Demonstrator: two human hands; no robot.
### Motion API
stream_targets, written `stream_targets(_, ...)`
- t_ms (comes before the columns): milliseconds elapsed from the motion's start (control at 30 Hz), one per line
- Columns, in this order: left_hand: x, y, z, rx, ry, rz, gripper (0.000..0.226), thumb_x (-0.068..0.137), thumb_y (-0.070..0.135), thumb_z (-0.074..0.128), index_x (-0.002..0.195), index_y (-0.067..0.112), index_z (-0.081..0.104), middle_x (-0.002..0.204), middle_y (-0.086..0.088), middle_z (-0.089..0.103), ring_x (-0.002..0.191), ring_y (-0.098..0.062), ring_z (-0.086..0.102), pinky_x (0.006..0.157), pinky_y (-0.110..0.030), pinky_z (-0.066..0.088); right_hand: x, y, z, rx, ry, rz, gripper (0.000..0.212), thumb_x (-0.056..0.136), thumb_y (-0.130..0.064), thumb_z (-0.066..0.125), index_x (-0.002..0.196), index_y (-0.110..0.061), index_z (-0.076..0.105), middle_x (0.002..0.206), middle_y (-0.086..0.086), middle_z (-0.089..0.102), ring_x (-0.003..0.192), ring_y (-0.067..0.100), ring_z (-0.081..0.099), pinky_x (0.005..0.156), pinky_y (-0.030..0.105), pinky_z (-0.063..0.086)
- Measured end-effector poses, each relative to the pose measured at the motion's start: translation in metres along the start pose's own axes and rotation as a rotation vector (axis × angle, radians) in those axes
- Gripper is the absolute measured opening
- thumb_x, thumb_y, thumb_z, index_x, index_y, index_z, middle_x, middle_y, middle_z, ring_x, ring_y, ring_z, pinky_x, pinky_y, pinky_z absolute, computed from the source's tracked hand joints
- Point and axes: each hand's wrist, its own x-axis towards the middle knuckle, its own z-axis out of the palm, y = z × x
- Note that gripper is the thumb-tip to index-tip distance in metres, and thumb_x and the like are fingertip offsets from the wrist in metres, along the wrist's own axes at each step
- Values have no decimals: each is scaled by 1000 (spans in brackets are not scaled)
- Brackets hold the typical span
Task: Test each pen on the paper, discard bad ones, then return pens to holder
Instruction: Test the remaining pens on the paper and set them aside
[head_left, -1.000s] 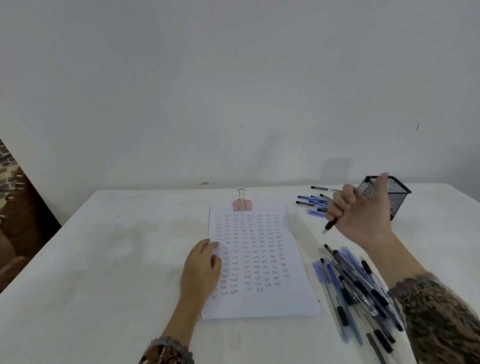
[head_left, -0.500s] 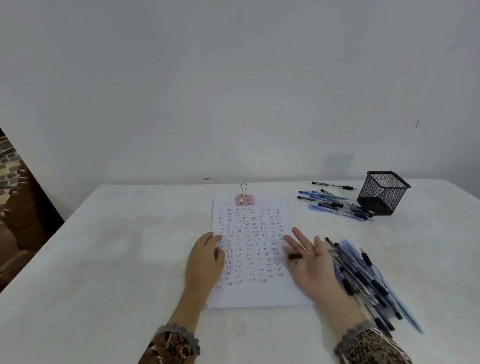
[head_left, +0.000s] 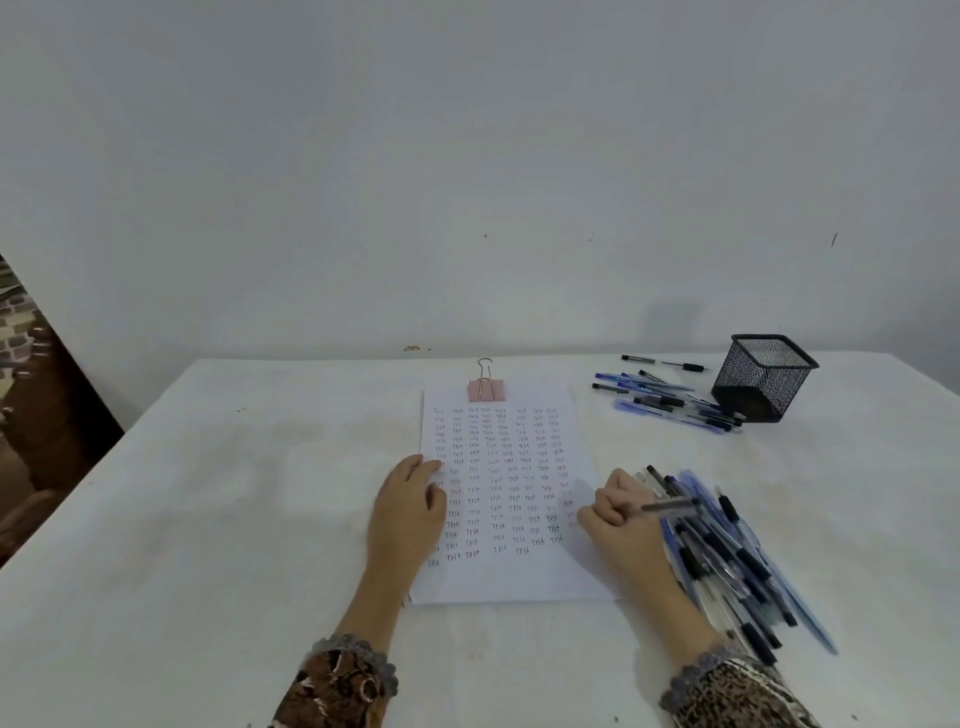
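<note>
A white sheet of paper covered in rows of small "test" scribbles lies mid-table, held at its top by a pink binder clip. My left hand lies flat on the sheet's left edge. My right hand is curled around a pen at the sheet's right edge, its tip at the lower right of the writing. A large heap of blue and black pens lies just right of that hand. An empty black mesh holder stands at the back right, with a smaller group of pens to its left.
The white table meets a plain wall at the back. Its left edge runs diagonally, with brown furniture beyond it. One black pen lies apart near the back edge.
My right hand came down from beside the holder to the paper's right edge, opened flat over the pen heap, and now grips a pen in writing position. My left hand stayed put.
</note>
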Motion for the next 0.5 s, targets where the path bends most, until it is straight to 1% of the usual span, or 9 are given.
stream_targets(67, 0, 0, 0, 9, 0, 3, 36, 90, 14, 44, 124, 13, 56, 136, 1, 46, 124, -14, 42, 106, -32, 36, -2, -2, 2, 29, 22, 37, 57, 66, 24, 47, 48, -23, 21, 57, -9, 25, 50, 2, 22, 54, 15, 21)
stream_targets(100, 0, -1, 0, 12, -1, 1, 36, 90, 14, 44, 124, 13, 56, 136, 1, 46, 125, -14, 42, 106, -32, 36, -2, -2, 2, 30, 32, 51, 58, 65, 26, 45, 47, -24, 20, 55, -10, 23, 50, 2, 22, 56, 18, 22)
stream_targets(200, 0, 0, 1, 12, 1, -3, 36, 90, 13, 44, 124, 13, 56, 136, 1, 46, 125, -15, 41, 106, -32, 35, -2, -6, 4, 16, 37, 75, 54, 65, 25, 44, 48, -21, 20, 60, -4, 22, 50, 4, 22, 60, 21, 23)
stream_targets(300, 0, 0, 1, 24, 7, 7, 36, 90, 12, 44, 124, 11, 56, 136, -1, 46, 125, -16, 41, 106, -31, 34, -1, -6, 6, -10, 9, 78, 51, 66, 24, 44, 50, -18, 20, 63, -1, 21, 50, 4, 22, 57, 19, 21)
stream_targets(400, 1, 0, 1, 28, 10, 5, 36, 90, 12, 44, 124, 11, 56, 136, -1, 46, 126, -16, 41, 107, -30, 33, -2, -7, 7, -39, -38, 46, 49, 67, 23, 45, 52, -17, 20, 63, -1, 22, 52, 4, 23, 52, 11, 23)
stream_targets(500, 0, 0, 1, 22, 8, 2, 36, 90, 12, 44, 125, 11, 56, 136, -1, 46, 126, -16, 40, 107, -31, 33, -2, -6, 6, -38, -17, 42, 48, 68, 23, 45, 53, -17, 22, 63, -1, 22, 52, 4, 23, 52, 8, 26)
